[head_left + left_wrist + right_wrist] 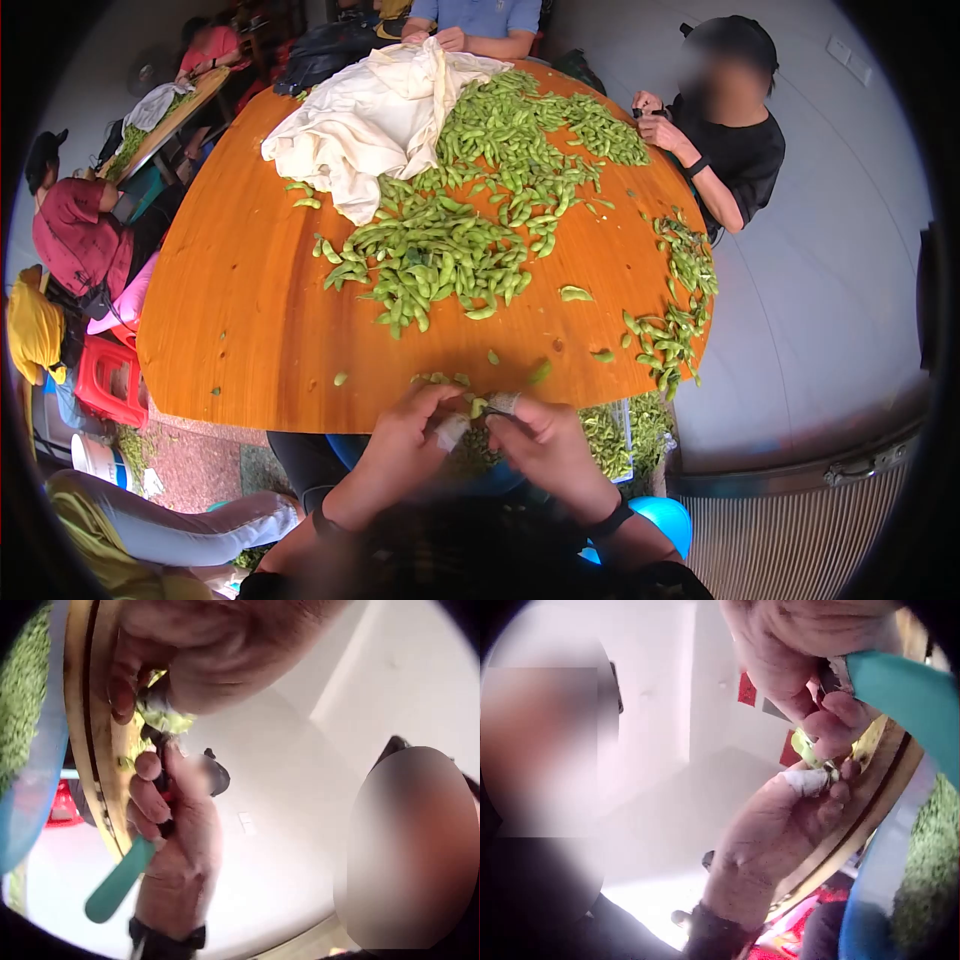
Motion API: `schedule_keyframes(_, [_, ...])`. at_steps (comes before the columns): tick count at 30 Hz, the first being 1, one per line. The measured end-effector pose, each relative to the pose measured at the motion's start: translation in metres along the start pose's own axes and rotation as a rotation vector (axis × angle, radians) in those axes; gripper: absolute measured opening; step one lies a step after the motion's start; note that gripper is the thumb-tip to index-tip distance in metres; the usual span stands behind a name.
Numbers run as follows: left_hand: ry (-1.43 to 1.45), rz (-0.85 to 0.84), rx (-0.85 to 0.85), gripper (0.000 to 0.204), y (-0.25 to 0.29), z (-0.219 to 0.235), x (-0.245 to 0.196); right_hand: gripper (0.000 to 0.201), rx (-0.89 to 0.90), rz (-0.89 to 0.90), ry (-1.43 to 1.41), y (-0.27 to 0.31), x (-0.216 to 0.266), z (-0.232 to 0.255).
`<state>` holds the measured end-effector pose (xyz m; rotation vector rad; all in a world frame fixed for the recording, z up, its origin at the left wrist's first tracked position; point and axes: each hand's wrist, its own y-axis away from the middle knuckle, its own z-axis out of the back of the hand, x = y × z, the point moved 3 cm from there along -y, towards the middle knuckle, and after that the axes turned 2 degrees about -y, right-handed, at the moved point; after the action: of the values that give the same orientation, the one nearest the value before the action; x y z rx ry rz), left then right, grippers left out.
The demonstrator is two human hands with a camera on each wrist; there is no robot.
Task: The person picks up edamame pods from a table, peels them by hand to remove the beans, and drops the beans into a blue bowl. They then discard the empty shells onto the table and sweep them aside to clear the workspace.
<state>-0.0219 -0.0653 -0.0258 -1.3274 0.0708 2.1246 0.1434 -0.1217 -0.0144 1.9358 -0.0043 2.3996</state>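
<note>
My left hand [400, 445], its thumb wrapped in white tape [806, 782], pinches a green bean pod [478, 407] at the table's near edge. Facing it, my right hand [550, 450] grips a small tool with a teal handle [120, 881] and a dark working end; its exact kind I cannot tell. The dark end meets the pod between the fingertips of both hands. White wrapping [503, 402] also shows on a right finger. Green pods lie in a large heap [440, 250] on the round wooden table [250, 320].
A cream cloth [350, 120] covers part of the heap. More pods [670, 340] line the table's right edge. Below the edge, a blue-rimmed tub [49, 817] holds green beans. Other people [740, 130] sit around; a red stool [110, 378] stands at left.
</note>
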Motion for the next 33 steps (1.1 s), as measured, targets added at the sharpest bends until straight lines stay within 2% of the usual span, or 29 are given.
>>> schedule_keyframes(1, [0.084, 0.032, -0.01, 0.027, 0.002, 0.0, -0.003, 0.01, -0.004, -0.003, -0.003, 0.001, -0.001, -0.001])
schedule_keyframes(3, [0.167, 0.064, -0.018, 0.028, 0.004, -0.001, -0.005, 0.01, -0.026, 0.185, 0.191, 0.002, 0.003, -0.004])
schedule_keyframes(5, [0.258, 0.163, -0.045, 0.024, 0.006, -0.003, -0.004, 0.01, -0.05, 0.208, 0.213, 0.003, 0.004, -0.007])
schedule_keyframes(7, [0.279, 0.183, -0.069, 0.02, 0.008, -0.006, -0.001, 0.01, -0.073, 0.234, 0.236, 0.004, 0.006, -0.007])
schedule_keyframes(9, [0.301, 0.204, -0.091, 0.016, 0.009, -0.008, 0.004, 0.01, -0.022, 0.065, -0.005, 0.004, 0.0, -0.008])
schedule_keyframes(12, [0.314, 0.249, -0.101, 0.016, 0.008, -0.008, 0.008, 0.011, -0.021, -0.01, -0.07, 0.005, -0.002, -0.011])
schedule_keyframes(14, [0.097, 0.142, -0.139, 0.022, 0.004, -0.005, -0.002, 0.011, -0.031, -0.03, -0.099, 0.006, -0.003, -0.016])
schedule_keyframes(20, [-0.039, 0.082, -0.205, 0.024, -0.002, -0.011, -0.003, 0.012, -0.044, -0.073, -0.209, 0.003, -0.015, -0.02])
schedule_keyframes(25, [0.019, 0.15, -0.142, 0.026, -0.003, -0.008, 0.005, 0.014, 0.014, -0.198, -0.299, 0.003, -0.018, -0.017])
schedule_keyframes(28, [0.037, 0.114, -0.149, 0.024, -0.002, 0.004, -0.001, 0.016, -0.104, -0.159, -0.317, 0.001, -0.014, -0.008])
schedule_keyframes(31, [-0.076, 0.092, -0.123, 0.024, 0.003, 0.031, -0.008, 0.019, -0.253, -0.093, -0.297, -0.004, -0.011, 0.029])
schedule_keyframes(32, [-0.246, 0.034, -0.173, 0.024, 0.007, 0.04, -0.007, 0.017, -0.322, -0.139, -0.225, -0.007, -0.011, 0.042])
schedule_keyframes(33, [-0.414, -0.024, -0.221, 0.025, 0.01, 0.046, -0.007, 0.016, -0.341, -0.069, -0.114, -0.01, -0.016, 0.056])
